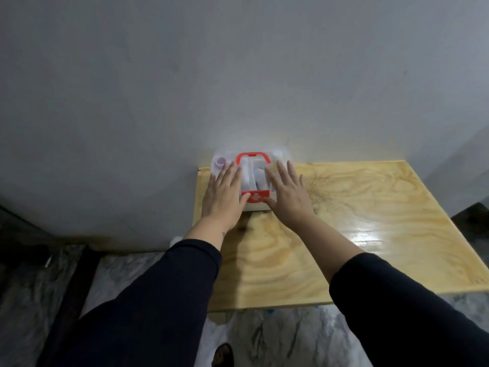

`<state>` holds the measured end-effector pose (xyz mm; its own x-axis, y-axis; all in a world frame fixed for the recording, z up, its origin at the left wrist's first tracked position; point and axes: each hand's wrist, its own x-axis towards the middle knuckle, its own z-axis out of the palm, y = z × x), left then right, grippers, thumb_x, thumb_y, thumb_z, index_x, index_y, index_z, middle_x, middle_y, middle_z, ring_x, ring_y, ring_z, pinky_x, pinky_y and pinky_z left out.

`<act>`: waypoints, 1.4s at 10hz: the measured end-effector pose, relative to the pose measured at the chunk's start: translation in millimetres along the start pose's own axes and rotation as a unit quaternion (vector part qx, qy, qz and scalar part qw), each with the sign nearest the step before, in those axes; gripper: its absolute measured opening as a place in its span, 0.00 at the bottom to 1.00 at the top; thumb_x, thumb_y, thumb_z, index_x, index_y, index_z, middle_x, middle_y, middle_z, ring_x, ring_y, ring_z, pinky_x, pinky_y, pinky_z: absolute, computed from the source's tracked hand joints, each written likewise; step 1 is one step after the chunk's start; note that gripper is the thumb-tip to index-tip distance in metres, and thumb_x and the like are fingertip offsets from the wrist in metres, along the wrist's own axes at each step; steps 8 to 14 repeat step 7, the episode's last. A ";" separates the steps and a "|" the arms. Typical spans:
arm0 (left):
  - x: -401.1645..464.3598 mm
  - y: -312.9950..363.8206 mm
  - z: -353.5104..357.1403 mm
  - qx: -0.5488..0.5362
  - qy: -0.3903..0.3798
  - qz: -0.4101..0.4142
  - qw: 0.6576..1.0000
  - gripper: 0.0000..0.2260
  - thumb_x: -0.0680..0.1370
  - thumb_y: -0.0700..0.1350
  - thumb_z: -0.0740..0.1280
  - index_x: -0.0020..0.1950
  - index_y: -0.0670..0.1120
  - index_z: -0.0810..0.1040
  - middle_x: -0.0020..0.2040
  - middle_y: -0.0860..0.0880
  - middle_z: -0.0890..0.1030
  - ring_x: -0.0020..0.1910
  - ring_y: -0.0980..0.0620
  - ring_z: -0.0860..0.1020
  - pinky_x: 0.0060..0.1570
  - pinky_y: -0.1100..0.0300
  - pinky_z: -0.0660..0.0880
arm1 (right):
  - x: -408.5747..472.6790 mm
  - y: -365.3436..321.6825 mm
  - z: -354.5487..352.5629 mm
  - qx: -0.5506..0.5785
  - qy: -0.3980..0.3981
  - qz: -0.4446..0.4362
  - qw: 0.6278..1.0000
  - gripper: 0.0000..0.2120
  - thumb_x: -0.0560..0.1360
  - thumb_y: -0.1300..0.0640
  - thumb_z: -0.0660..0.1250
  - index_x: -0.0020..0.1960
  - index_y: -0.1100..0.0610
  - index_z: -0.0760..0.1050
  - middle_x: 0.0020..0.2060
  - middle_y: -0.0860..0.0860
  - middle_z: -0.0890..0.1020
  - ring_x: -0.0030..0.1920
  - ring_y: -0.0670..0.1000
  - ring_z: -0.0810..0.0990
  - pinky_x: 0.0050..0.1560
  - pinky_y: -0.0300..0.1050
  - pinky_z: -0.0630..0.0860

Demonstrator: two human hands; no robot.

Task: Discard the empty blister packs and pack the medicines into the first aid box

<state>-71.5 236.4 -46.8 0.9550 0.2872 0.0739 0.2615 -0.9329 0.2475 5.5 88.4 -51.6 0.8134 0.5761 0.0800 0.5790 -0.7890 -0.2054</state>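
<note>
The first aid box (254, 178) is a clear plastic case with a red handle and a red latch bearing a white cross. It stands at the table's far left corner, against the wall, with its lid down. White items and a small purple-capped container show through the lid. My left hand (225, 197) lies flat on the left part of the lid, fingers spread. My right hand (287, 196) lies flat on the right part, its thumb beside the red latch. No blister packs are in view.
The wooden table (357, 229) has a glossy grained top and stands against a grey wall (238, 75). Marble floor (264, 337) lies below its near edge, with a foot visible there. A dark strip runs along the floor at left.
</note>
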 end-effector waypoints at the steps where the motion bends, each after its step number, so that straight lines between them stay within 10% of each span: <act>1: 13.0 -3.0 7.7 0.070 -0.005 0.000 0.998 0.32 0.83 0.55 0.55 0.80 0.46 0.42 0.81 0.47 0.44 0.80 0.49 0.42 0.78 0.51 0.42 | 12.5 3.0 7.5 -0.032 -0.007 -0.016 0.999 0.34 0.79 0.43 0.57 0.78 0.49 0.44 0.79 0.53 0.45 0.78 0.57 0.38 0.77 0.58 0.46; 14: 13.2 -29.4 5.5 0.040 0.072 0.058 0.995 0.33 0.81 0.49 0.62 0.80 0.42 0.49 0.80 0.46 0.46 0.80 0.48 0.48 0.77 0.51 0.41 | 22.0 -13.9 -53.1 0.006 -0.093 -0.030 0.995 0.34 0.78 0.45 0.60 0.78 0.49 0.48 0.79 0.50 0.49 0.79 0.52 0.44 0.77 0.60 0.44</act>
